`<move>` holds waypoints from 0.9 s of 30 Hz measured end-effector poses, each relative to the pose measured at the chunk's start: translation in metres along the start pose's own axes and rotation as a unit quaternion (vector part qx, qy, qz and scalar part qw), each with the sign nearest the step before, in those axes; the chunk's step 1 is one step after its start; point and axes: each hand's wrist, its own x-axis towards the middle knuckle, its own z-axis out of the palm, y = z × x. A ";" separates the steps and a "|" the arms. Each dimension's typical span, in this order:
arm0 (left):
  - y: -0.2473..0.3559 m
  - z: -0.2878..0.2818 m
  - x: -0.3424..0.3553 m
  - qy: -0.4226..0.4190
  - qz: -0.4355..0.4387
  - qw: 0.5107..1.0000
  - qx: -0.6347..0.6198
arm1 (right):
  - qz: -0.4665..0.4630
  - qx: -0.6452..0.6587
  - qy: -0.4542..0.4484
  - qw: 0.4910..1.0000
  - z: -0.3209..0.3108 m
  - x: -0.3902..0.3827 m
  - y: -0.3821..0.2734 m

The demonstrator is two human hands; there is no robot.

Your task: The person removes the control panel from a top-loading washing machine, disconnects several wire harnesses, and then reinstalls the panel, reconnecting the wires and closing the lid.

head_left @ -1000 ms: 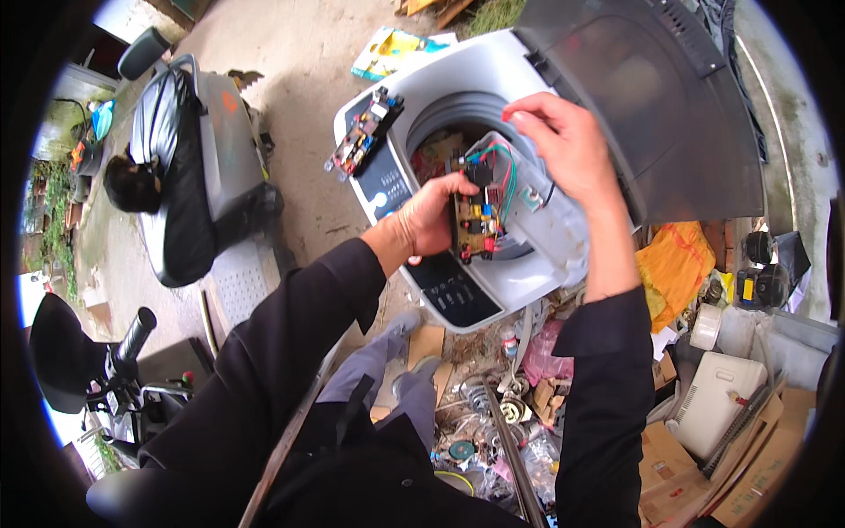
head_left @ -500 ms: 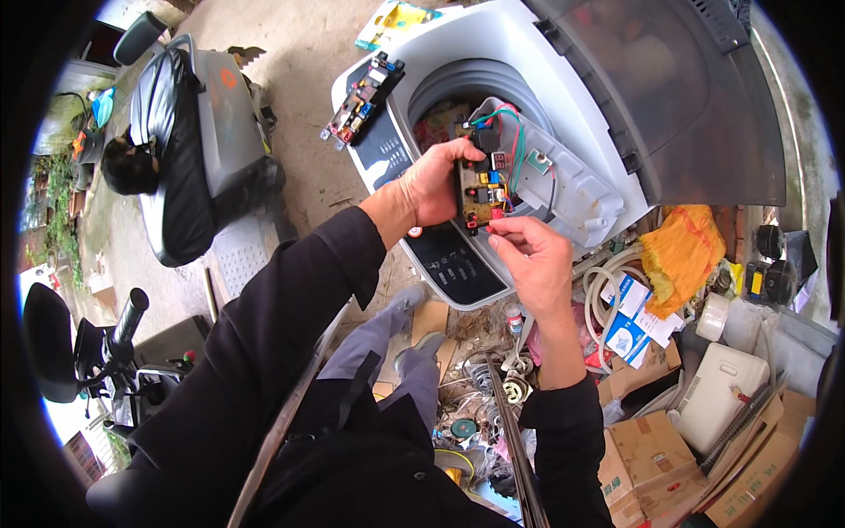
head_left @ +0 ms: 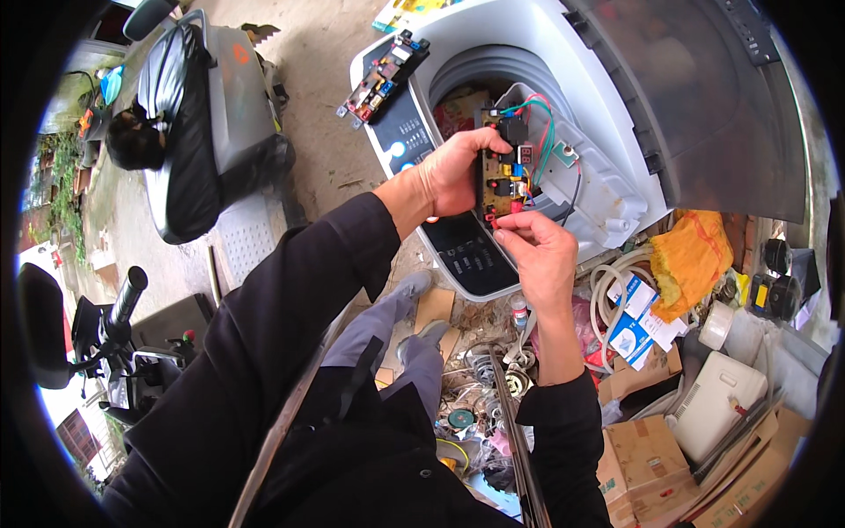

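Two hands, left hand (head_left: 453, 172) gripping circuit board (head_left: 502, 176), washing machine (head_left: 607, 114) behind, cardboard boxes (head_left: 651, 449) below

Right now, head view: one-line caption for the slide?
Left hand holds a circuit board over an open top-load washing machine while right hand pinches its lower edge.

Right of centre, a small white-and-blue carton (head_left: 635, 321) lies on the clutter, just below a crumpled orange-yellow sack (head_left: 695, 260). Brown corrugated cardboard boxes (head_left: 647, 458) pile up at the lower right. A colourful printed wrapper (head_left: 407, 12) lies at the top edge.
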 end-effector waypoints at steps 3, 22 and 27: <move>0.001 -0.004 0.001 -0.003 -0.013 1.000 -0.003 | -0.009 -0.017 0.004 1.000 0.002 0.000 -0.002; -0.003 0.001 -0.006 -0.005 0.007 1.000 0.014 | -0.110 -0.145 0.038 0.983 0.010 -0.007 -0.022; -0.006 0.002 -0.006 -0.014 0.004 1.000 0.020 | -0.141 -0.207 0.044 0.967 0.012 -0.009 -0.031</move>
